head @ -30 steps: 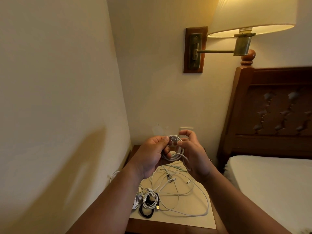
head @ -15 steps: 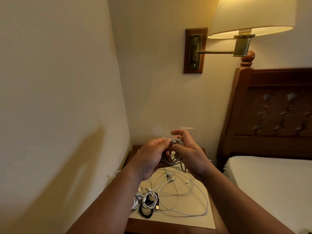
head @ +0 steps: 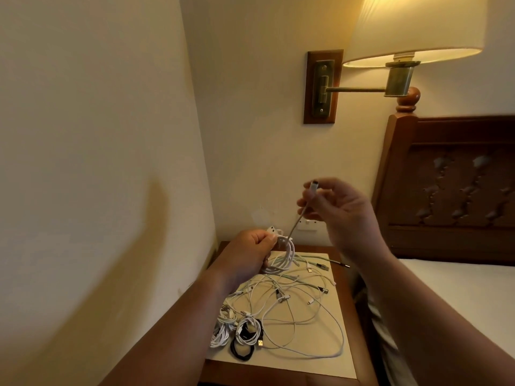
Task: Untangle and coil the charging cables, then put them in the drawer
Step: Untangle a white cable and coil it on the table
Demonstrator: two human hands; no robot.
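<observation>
Dim, warm yellow light. Source: lit lamp shade (head: 412, 26) upper right, brightest at its lower rim. Broad soft shadow on left wall (head: 83, 162). Right hand (head: 344, 211) and the cable (head: 299, 215) it pinches are motion-soft. Left hand (head: 248, 252), gripping the same cable, is sharper. Bench (head: 278, 366) evenly lit. Wide-angle bending at frame edges.

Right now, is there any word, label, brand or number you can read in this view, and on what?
None can be read.
The cable plug, the lamp's brass plate and the wall socket show no legible marks; any print there is too small or blurred.
</observation>
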